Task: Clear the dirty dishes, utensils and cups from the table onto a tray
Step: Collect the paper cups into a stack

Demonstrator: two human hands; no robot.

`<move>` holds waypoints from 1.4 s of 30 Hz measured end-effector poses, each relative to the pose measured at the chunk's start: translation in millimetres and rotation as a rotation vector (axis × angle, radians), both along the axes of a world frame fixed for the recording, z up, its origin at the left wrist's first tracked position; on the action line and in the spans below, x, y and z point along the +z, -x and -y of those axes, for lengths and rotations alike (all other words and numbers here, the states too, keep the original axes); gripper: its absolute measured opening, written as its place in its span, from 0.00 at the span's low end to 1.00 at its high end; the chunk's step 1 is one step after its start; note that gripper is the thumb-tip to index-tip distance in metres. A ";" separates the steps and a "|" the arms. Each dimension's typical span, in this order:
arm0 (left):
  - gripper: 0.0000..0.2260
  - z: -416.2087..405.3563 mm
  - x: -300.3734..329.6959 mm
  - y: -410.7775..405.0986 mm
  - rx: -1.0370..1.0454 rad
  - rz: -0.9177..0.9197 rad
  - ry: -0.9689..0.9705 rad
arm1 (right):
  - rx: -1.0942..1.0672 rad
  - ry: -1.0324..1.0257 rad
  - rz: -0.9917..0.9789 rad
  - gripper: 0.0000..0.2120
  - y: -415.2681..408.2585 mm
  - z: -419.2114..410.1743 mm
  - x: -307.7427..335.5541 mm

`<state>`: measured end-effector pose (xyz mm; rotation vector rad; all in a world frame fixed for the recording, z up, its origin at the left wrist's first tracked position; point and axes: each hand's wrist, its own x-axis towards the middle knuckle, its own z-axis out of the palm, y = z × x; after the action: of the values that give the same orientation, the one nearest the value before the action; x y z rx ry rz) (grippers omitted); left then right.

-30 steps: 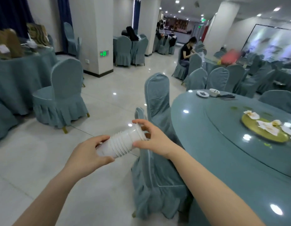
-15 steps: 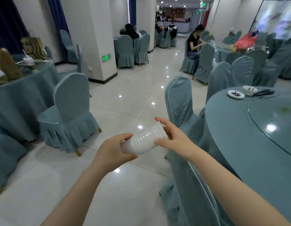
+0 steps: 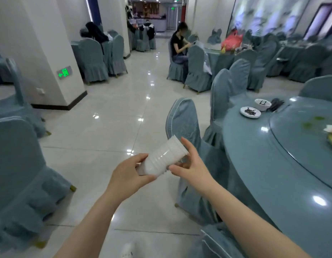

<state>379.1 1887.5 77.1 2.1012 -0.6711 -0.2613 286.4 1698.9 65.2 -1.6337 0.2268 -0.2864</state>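
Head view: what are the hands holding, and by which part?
A stack of white plastic cups: left hand grips the base end, right hand the rim end.

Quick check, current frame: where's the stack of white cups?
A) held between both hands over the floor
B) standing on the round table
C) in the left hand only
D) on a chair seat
A: the stack of white cups lies tilted between the left hand, gripping its base end, and the right hand at its rim end, beside the round table, not on it.
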 end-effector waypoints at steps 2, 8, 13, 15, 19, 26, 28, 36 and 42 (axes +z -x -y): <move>0.23 34.8 -2.7 -47.2 -0.065 -0.023 0.014 | -0.102 -0.062 0.041 0.46 -36.3 19.4 -5.5; 0.27 154.4 7.8 -156.7 -0.347 0.001 -0.009 | -0.484 -0.221 0.118 0.43 -119.8 85.9 -4.8; 0.31 247.8 6.0 -185.5 -0.663 -0.035 -0.034 | -0.735 -0.166 0.100 0.38 -130.2 148.8 0.9; 0.31 282.8 2.5 -196.4 -0.773 -0.061 -0.054 | -0.806 -0.148 0.092 0.38 -128.9 175.7 -2.0; 0.29 351.5 -5.5 -220.8 -0.857 -0.118 -0.041 | -0.913 -0.093 0.079 0.34 -136.7 234.8 -13.5; 0.22 479.4 -10.8 -277.9 -0.783 -0.169 -0.001 | -1.019 0.011 -0.065 0.31 -162.1 385.9 -59.0; 0.21 518.7 -11.0 -291.7 -0.743 -0.209 -0.008 | -1.054 0.017 -0.125 0.33 -169.3 433.4 -75.0; 0.16 639.3 -22.1 -334.9 -0.625 -0.333 -0.025 | -1.181 0.053 -0.287 0.36 -192.6 590.8 -125.7; 0.15 676.9 -30.7 -354.1 -0.555 -0.368 -0.043 | -1.229 0.087 -0.352 0.37 -205.8 647.1 -148.9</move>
<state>733.2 1210.6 46.4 1.7970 -1.0122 -0.9495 492.1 1051.8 -83.7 -1.4330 1.5080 -0.9303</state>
